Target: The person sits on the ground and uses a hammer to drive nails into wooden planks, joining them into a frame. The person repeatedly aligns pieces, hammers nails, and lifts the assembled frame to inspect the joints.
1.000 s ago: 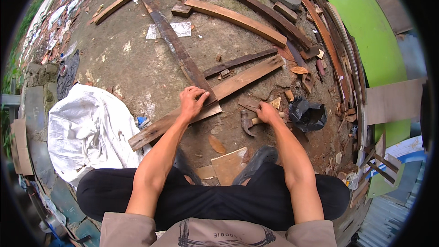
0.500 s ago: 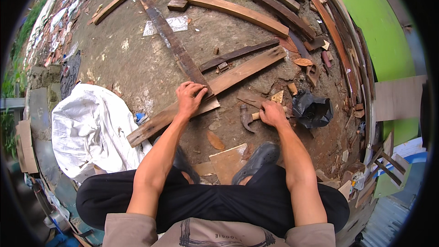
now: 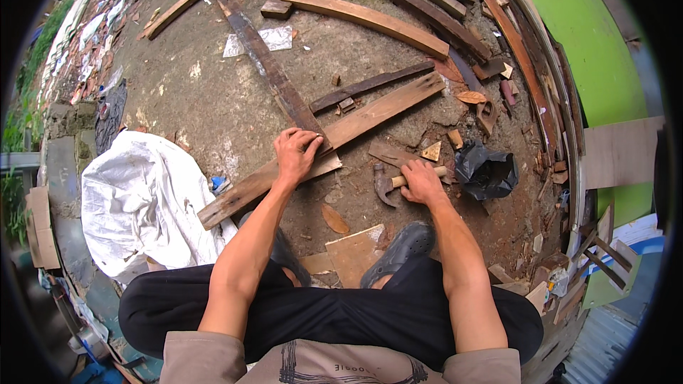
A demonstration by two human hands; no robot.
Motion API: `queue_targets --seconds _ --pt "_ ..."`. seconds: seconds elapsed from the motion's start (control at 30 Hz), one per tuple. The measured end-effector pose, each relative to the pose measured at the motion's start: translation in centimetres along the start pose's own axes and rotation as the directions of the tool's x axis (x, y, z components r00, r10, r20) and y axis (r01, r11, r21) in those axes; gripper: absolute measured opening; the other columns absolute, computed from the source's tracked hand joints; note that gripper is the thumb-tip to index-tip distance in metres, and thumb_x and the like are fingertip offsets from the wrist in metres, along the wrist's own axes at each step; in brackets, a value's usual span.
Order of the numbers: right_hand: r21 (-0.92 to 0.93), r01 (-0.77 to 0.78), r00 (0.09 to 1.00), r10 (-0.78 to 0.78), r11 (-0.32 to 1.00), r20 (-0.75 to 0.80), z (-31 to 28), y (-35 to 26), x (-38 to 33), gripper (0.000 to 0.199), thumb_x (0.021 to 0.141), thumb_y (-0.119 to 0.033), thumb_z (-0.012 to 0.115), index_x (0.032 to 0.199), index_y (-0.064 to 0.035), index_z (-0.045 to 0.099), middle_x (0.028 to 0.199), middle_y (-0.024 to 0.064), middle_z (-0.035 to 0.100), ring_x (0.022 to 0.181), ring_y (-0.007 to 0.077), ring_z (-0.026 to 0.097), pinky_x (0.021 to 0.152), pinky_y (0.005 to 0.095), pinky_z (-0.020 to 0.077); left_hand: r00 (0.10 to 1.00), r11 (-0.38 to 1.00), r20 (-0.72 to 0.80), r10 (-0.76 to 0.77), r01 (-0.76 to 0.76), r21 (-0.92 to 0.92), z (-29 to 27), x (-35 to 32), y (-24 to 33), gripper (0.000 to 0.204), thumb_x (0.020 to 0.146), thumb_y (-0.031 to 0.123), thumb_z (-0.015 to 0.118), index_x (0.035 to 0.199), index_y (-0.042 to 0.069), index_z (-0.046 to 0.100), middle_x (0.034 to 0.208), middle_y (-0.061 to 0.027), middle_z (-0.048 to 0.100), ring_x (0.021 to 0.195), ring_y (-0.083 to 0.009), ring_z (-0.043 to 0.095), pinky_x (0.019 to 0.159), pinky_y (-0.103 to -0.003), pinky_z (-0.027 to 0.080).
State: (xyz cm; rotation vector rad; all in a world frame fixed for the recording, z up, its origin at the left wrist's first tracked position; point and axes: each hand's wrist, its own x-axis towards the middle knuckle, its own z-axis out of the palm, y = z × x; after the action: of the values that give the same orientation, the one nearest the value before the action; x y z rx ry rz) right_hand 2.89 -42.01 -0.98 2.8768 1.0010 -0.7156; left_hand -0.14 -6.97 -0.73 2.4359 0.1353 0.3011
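A long dark plank [image 3: 267, 67] lies with its near end across a lighter brown plank [image 3: 384, 115], which runs slantwise from lower left to upper right. My left hand [image 3: 295, 156] rests at that crossing, with thumb and forefinger pinched together; whatever sits between the fingertips is too small to make out. To the right, my right hand [image 3: 422, 183] has its fingers around the wooden handle of a claw hammer [image 3: 385, 185]. The hammer lies on the ground, head to the left. Just beyond that hand is a flat wood scrap [image 3: 390, 154].
A crumpled white sack [image 3: 146, 206] lies at my left. A black plastic bag [image 3: 486, 171] sits right of the hammer, with a handsaw [image 3: 486, 115] farther off. More timber [image 3: 370, 20] is spread at the back. A square board piece [image 3: 353, 252] lies between my shoes.
My right hand has shifted slightly down and left along the hammer, and more of the handle shows beyond its fingers. The left hand and the planks stay in place.
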Motion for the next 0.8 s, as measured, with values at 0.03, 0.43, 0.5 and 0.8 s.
queue_targets --seconds 0.03,0.43,0.5,0.8 --pt "-0.013 0.013 1.000 -0.013 1.000 0.005 0.0 0.0 0.1 0.045 0.076 -0.032 0.075 0.111 -0.0085 0.058 0.111 0.0105 0.058 0.113 0.0276 0.054 0.095 0.0436 0.0411 1.000 1.000 -0.022 0.016 -0.016 0.001 0.1 -0.1 0.0 0.020 0.089 0.028 0.075 0.097 0.010 0.078 0.099 -0.0005 0.074 0.112 -0.0224 0.057 0.103 -0.042 0.034" --pt "0.090 0.010 0.997 -0.003 0.996 -0.076 -0.7 -1.1 -0.3 0.050 0.083 -0.048 0.070 0.107 -0.0077 0.052 0.083 0.0220 0.070 0.079 0.0425 0.069 0.071 0.0515 0.0540 0.963 0.985 -0.209 0.170 -0.164 0.045 1.3 -1.1 -0.1 0.013 0.084 0.018 0.077 0.092 0.008 0.075 0.097 -0.0010 0.072 0.105 -0.0228 0.061 0.096 -0.042 0.040" --pt "0.172 -0.063 0.992 0.081 0.983 -0.101 -1.7 -1.9 0.0 0.048 0.083 -0.047 0.070 0.106 -0.0084 0.053 0.083 0.0229 0.070 0.081 0.0429 0.069 0.072 0.0517 0.0540 0.966 0.987 -0.202 0.163 -0.161 0.029 1.3 -1.1 -0.2 0.012 0.084 0.017 0.077 0.092 0.008 0.075 0.097 -0.0009 0.072 0.105 -0.0229 0.061 0.096 -0.042 0.040" --pt "0.755 -0.030 0.929 0.298 0.656 -0.221 -6.1 -6.7 4.1 0.038 0.095 -0.040 0.062 0.106 -0.0030 0.060 0.078 0.0234 0.065 0.076 0.0427 0.065 0.068 0.0464 0.0484 0.980 0.991 -0.160 0.121 -0.127 -0.030 1.0 -1.1 -0.1 0.012 0.086 0.017 0.076 0.093 0.008 0.075 0.100 -0.0007 0.070 0.108 -0.0232 0.058 0.094 -0.040 0.041"
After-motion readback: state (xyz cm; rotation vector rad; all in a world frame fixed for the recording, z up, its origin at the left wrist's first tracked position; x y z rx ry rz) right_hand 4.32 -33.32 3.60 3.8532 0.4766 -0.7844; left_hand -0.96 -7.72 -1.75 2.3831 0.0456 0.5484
